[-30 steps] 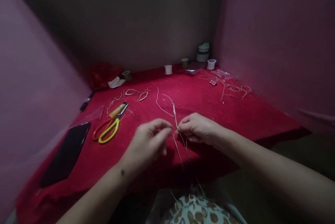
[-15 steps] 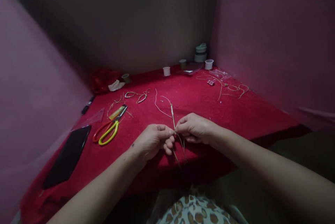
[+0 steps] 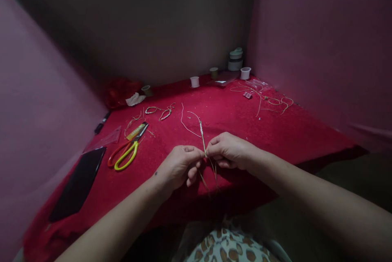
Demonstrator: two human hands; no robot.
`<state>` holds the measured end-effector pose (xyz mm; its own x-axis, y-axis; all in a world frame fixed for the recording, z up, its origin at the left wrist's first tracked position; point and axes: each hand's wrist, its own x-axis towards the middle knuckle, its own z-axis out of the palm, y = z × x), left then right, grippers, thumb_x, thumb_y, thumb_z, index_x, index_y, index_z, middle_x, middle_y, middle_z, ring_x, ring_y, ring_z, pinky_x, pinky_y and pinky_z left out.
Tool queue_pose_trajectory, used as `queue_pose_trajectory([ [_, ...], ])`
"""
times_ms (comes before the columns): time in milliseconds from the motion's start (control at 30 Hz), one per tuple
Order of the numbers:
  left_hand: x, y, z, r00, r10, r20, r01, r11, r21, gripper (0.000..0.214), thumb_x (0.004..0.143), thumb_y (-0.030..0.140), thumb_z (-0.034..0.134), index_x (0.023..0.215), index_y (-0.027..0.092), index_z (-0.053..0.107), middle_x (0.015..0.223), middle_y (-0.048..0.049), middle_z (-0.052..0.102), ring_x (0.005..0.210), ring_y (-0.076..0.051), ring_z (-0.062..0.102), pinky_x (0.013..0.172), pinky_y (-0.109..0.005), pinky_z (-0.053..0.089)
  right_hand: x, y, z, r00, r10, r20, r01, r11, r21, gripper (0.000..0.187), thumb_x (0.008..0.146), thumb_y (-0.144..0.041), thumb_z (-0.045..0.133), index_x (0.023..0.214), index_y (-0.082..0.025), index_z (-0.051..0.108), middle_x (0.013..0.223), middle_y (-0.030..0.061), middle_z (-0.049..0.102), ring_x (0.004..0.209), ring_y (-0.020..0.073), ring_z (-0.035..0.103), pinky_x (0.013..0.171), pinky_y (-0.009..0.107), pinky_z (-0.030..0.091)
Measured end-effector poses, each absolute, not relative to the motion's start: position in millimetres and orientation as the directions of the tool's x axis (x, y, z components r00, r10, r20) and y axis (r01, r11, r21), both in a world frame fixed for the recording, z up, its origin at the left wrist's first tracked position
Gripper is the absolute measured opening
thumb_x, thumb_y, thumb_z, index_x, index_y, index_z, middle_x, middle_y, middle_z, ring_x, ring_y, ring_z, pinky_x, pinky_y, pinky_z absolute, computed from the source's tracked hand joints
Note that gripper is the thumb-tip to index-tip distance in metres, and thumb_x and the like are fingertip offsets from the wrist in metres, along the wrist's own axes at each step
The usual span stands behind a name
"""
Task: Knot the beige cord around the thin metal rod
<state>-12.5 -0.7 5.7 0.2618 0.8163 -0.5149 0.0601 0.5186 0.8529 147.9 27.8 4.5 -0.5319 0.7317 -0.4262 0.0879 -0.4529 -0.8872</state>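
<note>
My left hand [image 3: 183,165] and my right hand [image 3: 228,150] meet near the front of the red cloth. Thumb and fingers of both are pinched on thin tan cord [image 3: 203,143], the fingertips almost touching. Beyond the fingers, the cord runs up to a braided section with pale beads [image 3: 201,127], which lies on the cloth. From its far end a loose white thread [image 3: 184,122] curves to the left. Several loose cord ends [image 3: 213,169] hang down below my fingers towards the table's front edge. The exact knot between the fingertips is too small to make out.
Scissors [image 3: 127,154] with one red and one yellow handle lie left, beside a black flat tablet-like object [image 3: 78,184]. Finished-looking bracelets [image 3: 165,114] lie behind. Small cups [image 3: 194,82], a lidded container [image 3: 235,59], a binder clip [image 3: 248,95] and tangled cord [image 3: 277,102] are farther back.
Both hands stay at the same spot on the cord. My left hand's lower fingers have shifted slightly, and the hanging cord ends have swung a little left.
</note>
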Motion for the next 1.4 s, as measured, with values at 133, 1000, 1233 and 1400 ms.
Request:
queue_pose_trajectory([
  [133,-14,2,9,0.266,0.774,-0.575,0.086,0.575,0.814,0.028,0.073,0.031,0.059,0.053,0.016,0.048,0.026,0.0063,0.036,0.019,-0.006,0.028,0.025,-0.016,0.023,148,28,5,-0.543,0.727,-0.420,0.085,-0.451,-0.889,0.026,0.065,-0.013,0.060,0.051,-0.017,0.040,0.037,-0.0104,0.031,0.026,0.0023,0.029,0.027,0.015,0.015],
  [1000,-9,3,12,0.253,0.784,-0.567,0.050,0.574,0.817,0.019,0.068,0.025,0.059,0.060,0.019,0.044,0.036,0.0119,0.025,0.025,-0.002,0.016,0.025,-0.015,0.016,145,18,10,-0.422,0.839,-0.344,0.309,-0.224,-0.924,0.022,0.071,-0.008,0.052,0.052,-0.018,0.045,0.027,-0.0083,0.035,0.025,0.0050,0.031,0.029,0.017,0.017],
  [1233,-4,3,14,0.231,0.801,-0.552,0.073,0.552,0.831,0.014,0.068,0.020,0.057,0.059,0.016,0.048,0.038,0.0084,0.038,0.024,-0.002,0.021,0.026,-0.015,0.014,155,1,16,-0.307,0.936,-0.171,0.495,0.004,-0.869,0.017,0.072,-0.010,0.051,0.057,-0.016,0.056,0.045,-0.0015,0.053,0.037,0.0075,0.044,0.039,0.019,0.030],
  [1400,-3,2,10,0.274,0.817,-0.508,0.031,0.520,0.853,0.009,0.069,0.017,0.056,0.064,0.013,0.051,0.057,-0.0023,0.063,0.024,-0.001,0.028,0.026,-0.016,0.015,140,-43,9,-0.403,0.913,-0.063,0.680,0.252,-0.689,0.017,0.079,-0.016,0.046,0.074,-0.016,0.062,0.066,0.0084,0.066,0.056,0.0169,0.058,0.052,0.026,0.036],
])
